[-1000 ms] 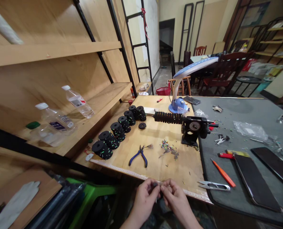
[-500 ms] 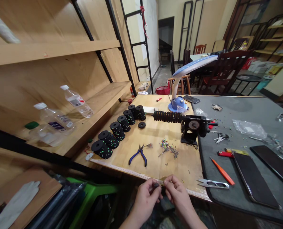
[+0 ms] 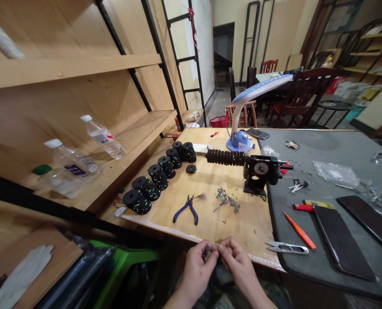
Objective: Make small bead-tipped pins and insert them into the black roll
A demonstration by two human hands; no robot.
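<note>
At the table's front edge my left hand [image 3: 200, 262] is closed, with a small dark piece [image 3: 206, 252] showing between its fingers; its kind is too small to tell. My right hand [image 3: 235, 258] pinches close beside it, fingertips nearly touching the left ones, and whatever it grips is hidden. Beyond the hands lie blue-handled pliers [image 3: 187, 210], spread apart, and a pile of small coloured beads [image 3: 222, 194] beside small grey metal bits [image 3: 235, 207]. Thread snips [image 3: 289, 248] rest to the right of my hands.
Black foam spools [image 3: 137, 201] with green-tipped pieces line the left side. A black winding device [image 3: 258, 169] carries a ridged black roll [image 3: 226, 157]. Behind stands a blue lamp [image 3: 239, 139]. The grey mat [image 3: 294, 163] holds phones [image 3: 343, 242] and an orange tool [image 3: 302, 231].
My hands have shifted slightly; the fingers of both have drawn closer together, and the dark piece in the left hand is turned a little. The things on the table stay put.
</note>
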